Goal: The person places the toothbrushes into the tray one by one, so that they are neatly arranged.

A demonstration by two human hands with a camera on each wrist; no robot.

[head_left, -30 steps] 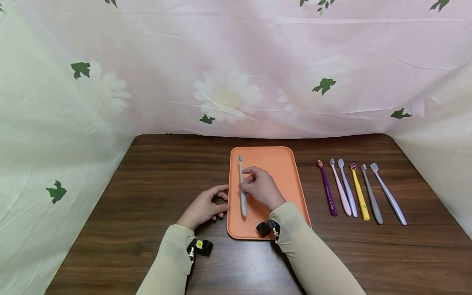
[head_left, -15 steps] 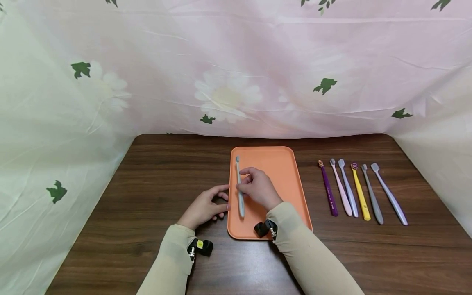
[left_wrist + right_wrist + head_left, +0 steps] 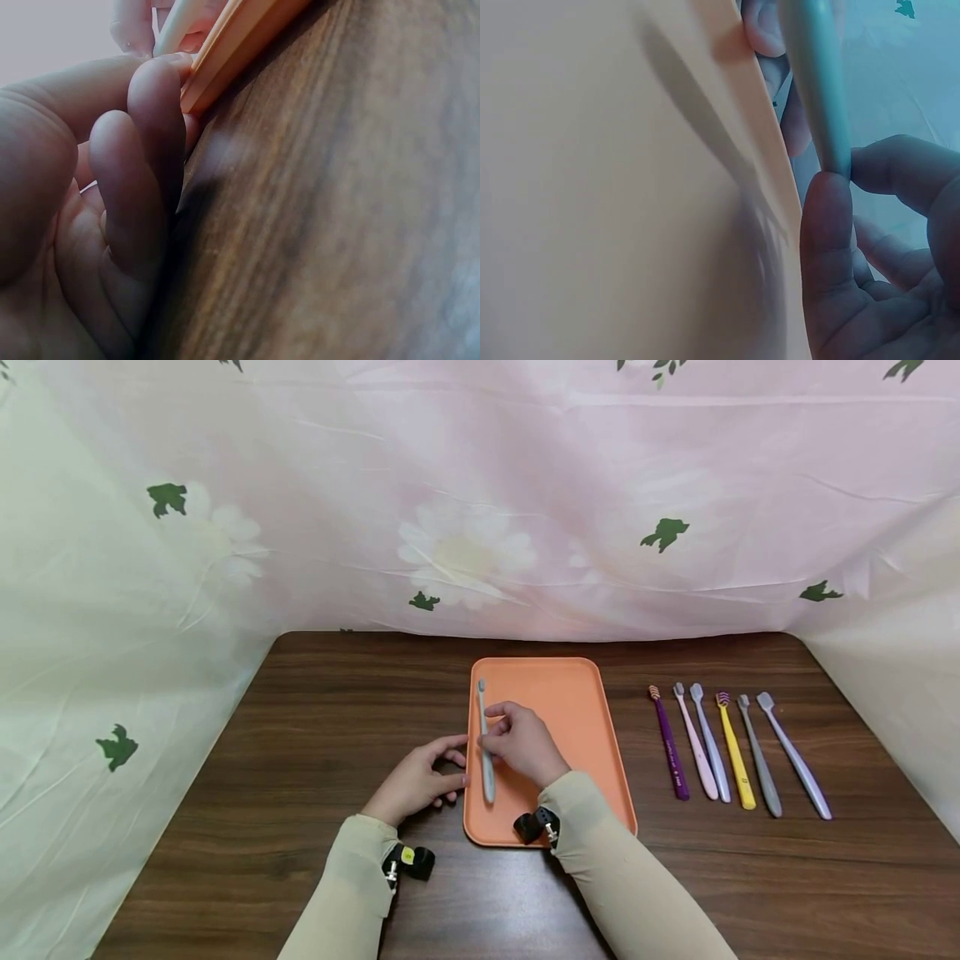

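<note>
My right hand (image 3: pixel 527 746) pinches a pale grey-green toothbrush (image 3: pixel 488 778) by its handle, thumb against fingers. Its bristle head points away from me, over the left side of an orange tray (image 3: pixel 573 693). In the right wrist view, the handle (image 3: pixel 817 82) is raised off the tray surface and casts a shadow there. At the tray's left rim, my left hand (image 3: pixel 411 783) holds the edge, thumb tip at the rim and other fingers bent along its outer side. Part of that grip is hidden in the left wrist view.
Right of the tray lie several toothbrushes in a loose row, from a purple one (image 3: pixel 669 743) through a yellow one (image 3: pixel 737 756) to a lilac one (image 3: pixel 795 757) at the far end. A floral cloth (image 3: pixel 465 485) hangs behind the wooden table (image 3: pixel 352 693).
The right hand has carried the toothbrush slightly left, nearer the tray's left rim, and its handle now lies closer to parallel with that rim. The left hand stays in place.
</note>
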